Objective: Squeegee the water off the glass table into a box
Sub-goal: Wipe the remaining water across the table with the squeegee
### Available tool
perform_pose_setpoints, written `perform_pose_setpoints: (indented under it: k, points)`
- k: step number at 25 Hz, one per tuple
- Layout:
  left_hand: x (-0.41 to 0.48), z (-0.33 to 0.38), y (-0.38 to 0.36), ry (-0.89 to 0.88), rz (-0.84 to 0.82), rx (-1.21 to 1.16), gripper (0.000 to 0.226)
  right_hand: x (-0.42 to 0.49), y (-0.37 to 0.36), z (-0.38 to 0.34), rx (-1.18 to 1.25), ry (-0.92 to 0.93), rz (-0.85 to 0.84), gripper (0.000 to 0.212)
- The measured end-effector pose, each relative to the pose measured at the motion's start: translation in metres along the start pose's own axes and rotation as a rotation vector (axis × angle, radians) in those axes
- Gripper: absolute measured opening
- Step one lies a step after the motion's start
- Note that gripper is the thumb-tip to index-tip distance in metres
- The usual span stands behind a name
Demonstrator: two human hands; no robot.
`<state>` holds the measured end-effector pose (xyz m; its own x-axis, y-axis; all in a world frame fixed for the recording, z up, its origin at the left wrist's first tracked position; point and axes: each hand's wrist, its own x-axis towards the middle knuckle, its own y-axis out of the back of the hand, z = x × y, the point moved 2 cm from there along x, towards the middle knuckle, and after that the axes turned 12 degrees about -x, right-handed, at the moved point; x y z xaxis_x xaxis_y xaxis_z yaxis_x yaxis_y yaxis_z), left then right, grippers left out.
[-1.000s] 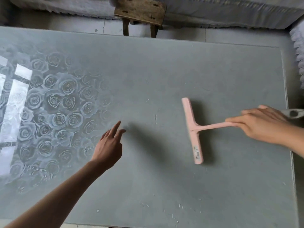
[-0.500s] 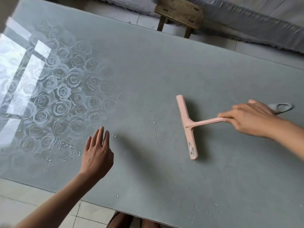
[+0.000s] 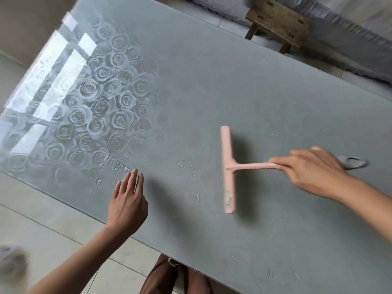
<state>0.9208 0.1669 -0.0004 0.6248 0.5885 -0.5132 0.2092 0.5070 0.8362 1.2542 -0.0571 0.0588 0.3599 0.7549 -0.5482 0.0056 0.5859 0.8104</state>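
Left hand (image 3: 127, 204) nearer table (image 3: 212, 81) edge

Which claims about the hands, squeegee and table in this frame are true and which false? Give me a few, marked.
1. The right hand grips the pink squeegee by its handle. True.
2. The left hand holds a cloth. False: it holds nothing, fingers straight.
3. Water droplets lie on the glass table left of the blade. True.
4. A box stands on the table. False: none is in view.
5. The wooden stool stands on the tabletop. False: it stands on the floor beyond the far edge.
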Motion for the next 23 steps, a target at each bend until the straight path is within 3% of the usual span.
perform_pose_setpoints:
  k: [2,5,7,10,11,14,19,23]
  points:
    - [-0.007,-0.009,0.003,0.004,0.031,-0.045,0.058,-0.005,0.001,-0.006,-0.051,-0.042,-0.045,0.034]
    - [-0.019,-0.024,0.002,-0.008,0.072,-0.065,0.058,0.021,0.006,-0.084,0.028,0.043,-0.013,0.032]
    - [-0.027,-0.034,0.0,0.029,0.061,-0.072,0.055,0.034,0.02,-0.118,0.038,0.107,0.098,0.027]
    - [-0.036,-0.052,-0.005,0.071,0.052,-0.079,0.054,0.022,0.036,-0.086,0.016,0.087,0.313,0.021]
    - [-0.039,-0.056,-0.006,0.076,0.047,-0.085,0.054,0.015,0.036,-0.066,-0.02,0.069,0.296,0.025]
    - [-0.048,-0.068,-0.01,0.07,0.003,-0.083,0.051,0.01,0.035,-0.06,-0.132,-0.016,0.031,0.03]
    - [-0.054,-0.086,-0.022,0.032,-0.008,-0.047,0.05,0.053,0.044,-0.166,-0.037,0.16,0.127,0.03]
    - [-0.052,-0.096,-0.024,0.006,0.016,-0.083,0.048,0.048,0.062,-0.125,-0.062,0.125,0.195,0.025]
